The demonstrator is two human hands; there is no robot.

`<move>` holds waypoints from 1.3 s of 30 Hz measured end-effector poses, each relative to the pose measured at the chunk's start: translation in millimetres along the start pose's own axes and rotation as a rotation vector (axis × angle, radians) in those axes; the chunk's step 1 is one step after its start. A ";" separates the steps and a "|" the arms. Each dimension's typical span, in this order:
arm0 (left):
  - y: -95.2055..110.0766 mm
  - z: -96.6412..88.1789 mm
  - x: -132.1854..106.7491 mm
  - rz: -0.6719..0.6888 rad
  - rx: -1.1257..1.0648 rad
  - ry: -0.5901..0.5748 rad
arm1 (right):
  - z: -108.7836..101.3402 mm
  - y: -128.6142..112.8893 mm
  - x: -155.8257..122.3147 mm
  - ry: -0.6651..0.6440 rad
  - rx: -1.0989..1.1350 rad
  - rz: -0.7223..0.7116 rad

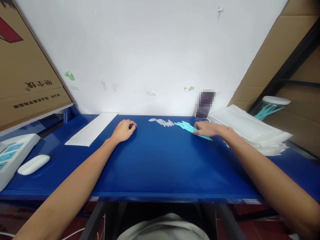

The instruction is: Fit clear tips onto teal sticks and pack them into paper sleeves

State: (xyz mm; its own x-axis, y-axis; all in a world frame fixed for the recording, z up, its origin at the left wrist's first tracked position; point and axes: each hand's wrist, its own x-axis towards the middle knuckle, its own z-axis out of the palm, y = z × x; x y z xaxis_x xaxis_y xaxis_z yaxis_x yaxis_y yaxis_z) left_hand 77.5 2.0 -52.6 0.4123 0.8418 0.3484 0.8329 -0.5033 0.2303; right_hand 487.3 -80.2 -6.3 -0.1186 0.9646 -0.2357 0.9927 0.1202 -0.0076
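My left hand (124,130) rests on the blue table with its fingers loosely curled toward the thumb. Nothing shows in it. To its left lies a long white strip of paper or card (93,130). On the right side, my right hand (207,129) lies over a pile of thin turquoise sticks (186,126), its thumb and fingers closing on some of them. The fingers partly cover the pile. Between my hands, near the wall, is a small heap of pale, flat, elongated pieces (163,122).
White bags or sheets are stacked (247,126) right of my right hand, with a lidded jar of turquoise sticks (268,108) behind. A phone (202,113) leans on the wall. A white mouse-shaped object (34,164) and a keyed white device (18,153) sit left. Cardboard (30,66) stands behind them.
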 end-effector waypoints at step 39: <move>39.9 1.3 11.3 -0.055 -0.210 0.007 | 27.9 -76.4 -29.1 0.347 0.194 -0.432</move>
State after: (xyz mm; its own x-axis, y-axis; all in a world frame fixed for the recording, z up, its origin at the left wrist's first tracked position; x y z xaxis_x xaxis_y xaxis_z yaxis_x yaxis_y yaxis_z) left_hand 115.9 -8.4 -40.6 0.3652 0.8681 0.3363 0.7585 -0.4869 0.4331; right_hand 415.4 -124.0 -25.9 -0.4806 0.8622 0.1601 0.8349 0.5057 -0.2172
